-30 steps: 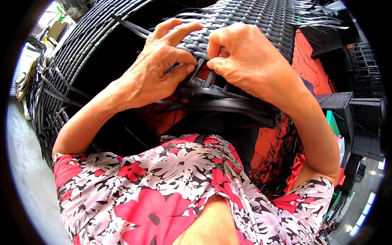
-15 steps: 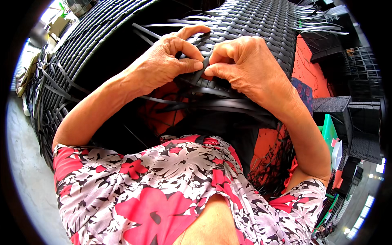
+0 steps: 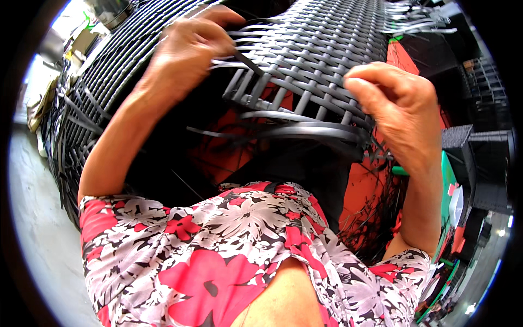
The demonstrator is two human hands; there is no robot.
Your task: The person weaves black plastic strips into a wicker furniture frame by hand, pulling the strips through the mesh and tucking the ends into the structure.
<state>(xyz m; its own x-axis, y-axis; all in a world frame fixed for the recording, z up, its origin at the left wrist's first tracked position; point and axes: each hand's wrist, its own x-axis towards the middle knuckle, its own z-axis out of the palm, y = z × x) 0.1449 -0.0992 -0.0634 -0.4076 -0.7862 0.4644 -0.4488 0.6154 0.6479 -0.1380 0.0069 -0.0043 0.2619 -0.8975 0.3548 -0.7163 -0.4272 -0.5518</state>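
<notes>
A dark grey woven strip panel (image 3: 321, 60) lies in front of me, close-woven at the far side and with gaps at the near edge. My left hand (image 3: 193, 49), slightly blurred, is raised at its left side, fingers closed on a dark flat strip (image 3: 248, 61) that runs down into the weave. At the panel's right edge is my right hand (image 3: 400, 101), thumb and forefinger pinched together by the outer strands; whatever lies between the fingertips is hidden. Loose strips (image 3: 310, 131) curve along the near edge.
A larger dark woven piece (image 3: 136, 46) stands at the left, with loose strip ends (image 3: 81, 117) hanging from it. More strip ends (image 3: 414, 22) stick out at the far right. Black scraps lie on the orange floor (image 3: 359, 191). A metal pot (image 3: 111, 11) sits at the far left.
My hands have moved apart from a shared pinch at the near edge. The left went up and left, drawing a strip; the right moved right to the panel's edge.
</notes>
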